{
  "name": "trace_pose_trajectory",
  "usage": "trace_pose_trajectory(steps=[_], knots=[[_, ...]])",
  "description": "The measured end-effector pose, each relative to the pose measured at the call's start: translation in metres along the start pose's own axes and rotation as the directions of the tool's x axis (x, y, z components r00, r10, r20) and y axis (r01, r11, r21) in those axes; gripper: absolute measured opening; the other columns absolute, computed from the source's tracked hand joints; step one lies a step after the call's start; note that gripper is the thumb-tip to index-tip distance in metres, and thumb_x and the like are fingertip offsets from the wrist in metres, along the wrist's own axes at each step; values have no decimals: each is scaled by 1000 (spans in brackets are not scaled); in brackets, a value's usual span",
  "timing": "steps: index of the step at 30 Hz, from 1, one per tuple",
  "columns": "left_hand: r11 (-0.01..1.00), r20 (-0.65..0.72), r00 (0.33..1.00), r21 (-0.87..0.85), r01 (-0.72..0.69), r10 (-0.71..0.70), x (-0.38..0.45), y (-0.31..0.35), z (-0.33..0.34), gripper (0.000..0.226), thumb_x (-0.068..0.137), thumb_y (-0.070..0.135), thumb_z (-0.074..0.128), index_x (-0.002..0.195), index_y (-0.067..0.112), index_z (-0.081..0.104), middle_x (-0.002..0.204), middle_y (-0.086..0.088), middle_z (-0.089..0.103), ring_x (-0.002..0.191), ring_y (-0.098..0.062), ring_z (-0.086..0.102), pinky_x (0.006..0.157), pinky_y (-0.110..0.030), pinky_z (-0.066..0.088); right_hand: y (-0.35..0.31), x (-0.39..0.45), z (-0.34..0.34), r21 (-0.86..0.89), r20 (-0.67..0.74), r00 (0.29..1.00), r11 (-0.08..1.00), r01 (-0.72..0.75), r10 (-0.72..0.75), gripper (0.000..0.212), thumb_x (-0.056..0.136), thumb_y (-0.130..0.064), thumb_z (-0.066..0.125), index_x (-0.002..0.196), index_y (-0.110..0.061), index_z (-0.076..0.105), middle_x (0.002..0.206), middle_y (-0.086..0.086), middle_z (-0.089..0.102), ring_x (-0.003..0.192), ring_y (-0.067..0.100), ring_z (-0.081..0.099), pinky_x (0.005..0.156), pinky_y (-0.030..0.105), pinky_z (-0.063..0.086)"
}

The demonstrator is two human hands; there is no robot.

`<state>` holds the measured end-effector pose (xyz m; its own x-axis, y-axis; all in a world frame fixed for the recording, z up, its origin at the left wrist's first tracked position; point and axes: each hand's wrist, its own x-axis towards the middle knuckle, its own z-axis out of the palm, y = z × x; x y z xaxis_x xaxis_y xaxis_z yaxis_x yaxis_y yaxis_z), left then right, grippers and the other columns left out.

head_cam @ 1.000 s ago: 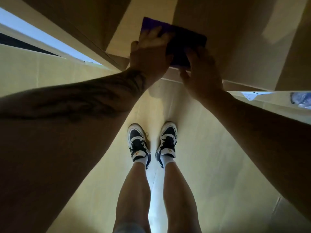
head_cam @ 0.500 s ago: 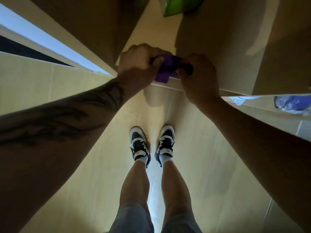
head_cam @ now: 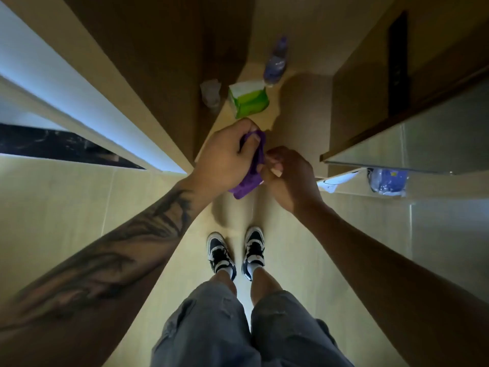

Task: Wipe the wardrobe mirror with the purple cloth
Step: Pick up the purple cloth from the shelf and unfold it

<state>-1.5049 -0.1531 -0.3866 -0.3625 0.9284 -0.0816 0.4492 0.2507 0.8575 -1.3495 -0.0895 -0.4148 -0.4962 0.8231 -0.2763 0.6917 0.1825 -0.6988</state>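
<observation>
Purple cloth (head_cam: 247, 182): bunched between both hands, above the floor in front of the person's feet; its lower end hangs free below the left hand.
Left hand (head_cam: 225, 160): fingers curled round the upper part of the cloth, thumb side toward the right hand; the forearm carries a dark tattoo.
Right hand (head_cam: 287, 172): fingertips (head_cam: 275, 170) curled in and pinching the cloth's right edge (the exact fold they hold cannot be made out).
Wardrobe mirror (head_cam: 423, 144): reflective panel at the right edge of the view, well apart from the cloth and untouched by either hand.
Wooden surface (head_cam: 235, 120): pale ledge beyond the hands, between dark brown panels.
Green packet (head_cam: 248, 100): green and white, resting on the ledge just beyond the left hand.
Bottle (head_cam: 276, 62): clear plastic with a purple-blue label, farther back than the packet and just beside its far corner.
Shoes (head_cam: 235, 252): black and white pair, side by side on the pale floor (head_cam: 304, 260), below the hands.
Shorts (head_cam: 238, 327): grey denim, at the bottom of the view.
</observation>
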Motion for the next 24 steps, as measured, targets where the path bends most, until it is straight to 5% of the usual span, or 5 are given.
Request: trace_pose_trajectory(steps=[4, 10, 14, 17, 24], knots=[[993, 101, 988, 5, -116, 115, -11, 64, -26, 14, 106, 19, 50, 111, 15, 63, 96, -3, 69, 88, -19, 62, 77, -33, 47, -32, -31, -30, 31, -30, 998, 998, 57, -56, 43, 83, -22, 81, 122, -25, 62, 115, -2, 69, 97, 16, 66, 81, 27, 51], [952, 133, 943, -19, -305, 304, -31, 142, -62, 12, 109, 21, 48, 101, 20, 57, 84, 5, 63, 79, -9, 59, 67, -25, 43, -65, -56, -83, 2, -120, 984, 991, 135, -133, 9, 96, -17, 59, 100, -21, 66, 94, -1, 72, 84, 20, 69, 74, 38, 56], [940, 37, 940, 18, -340, 339, -45, 186, -73, 12, 109, 21, 48, 104, 19, 59, 87, 6, 65, 80, -7, 59, 70, -28, 44, -79, -73, -114, 121, -60, 989, 982, 142, -136, 11, 102, -15, 57, 94, -22, 60, 79, -3, 65, 69, 2, 61, 64, 14, 47], [937, -47, 936, 46, -346, 348, -56, 215, -71, 12, 109, 19, 49, 104, 20, 60, 87, 5, 67, 82, -9, 62, 72, -28, 47, -85, -85, -132, 273, -33, 993, 955, 117, -113, 14, 104, -17, 50, 105, -26, 61, 94, -1, 70, 88, 13, 65, 81, 30, 52], [934, -364, 863, 63, -352, 350, -71, 283, -36, 14, 108, 17, 50, 104, 21, 62, 78, 8, 65, 71, -5, 59, 71, -33, 50, -101, -118, -205, 534, -100, 983, 826, 181, -151, 13, 107, -17, 46, 101, -19, 57, 98, 7, 67, 86, 17, 60, 76, 34, 44]])
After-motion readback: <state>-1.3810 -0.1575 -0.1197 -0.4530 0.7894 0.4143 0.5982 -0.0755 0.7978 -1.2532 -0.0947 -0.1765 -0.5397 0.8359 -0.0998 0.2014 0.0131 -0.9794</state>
